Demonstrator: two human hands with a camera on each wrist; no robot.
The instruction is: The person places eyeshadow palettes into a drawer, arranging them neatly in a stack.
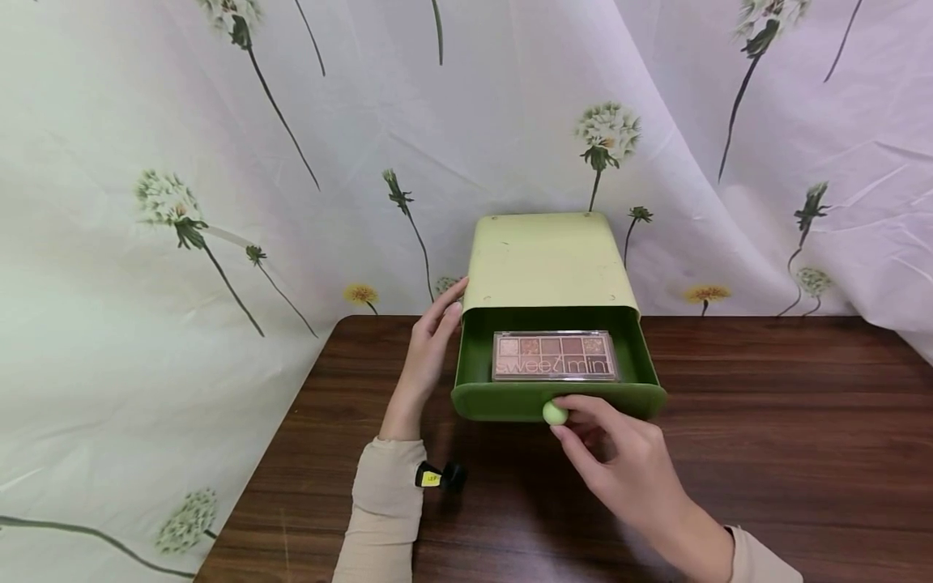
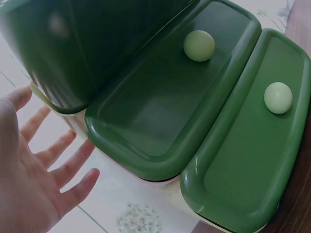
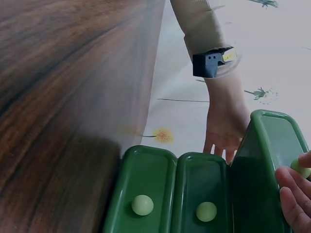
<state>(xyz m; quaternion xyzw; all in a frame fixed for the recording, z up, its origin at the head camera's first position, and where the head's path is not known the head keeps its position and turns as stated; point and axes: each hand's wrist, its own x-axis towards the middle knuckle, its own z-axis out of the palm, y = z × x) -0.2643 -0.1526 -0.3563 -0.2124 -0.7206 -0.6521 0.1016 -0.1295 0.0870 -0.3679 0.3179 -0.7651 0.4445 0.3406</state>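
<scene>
A small cabinet with a pale yellow-green top stands at the back of the table. Its green top drawer is pulled out, and inside lies an eyeshadow palette under a clear lid. My right hand pinches the round, light green drawer knob between thumb and fingers. At the cabinet's left side, my left hand has its fingers spread, fingertips right at the wall. In the left wrist view, two lower drawers, the middle one and the bottom one, are pushed in, each with a round knob.
The dark wooden table extends to both sides of the cabinet and in front of it. Close behind hangs a white cloth printed with dandelions. A small black device is strapped at my left wrist.
</scene>
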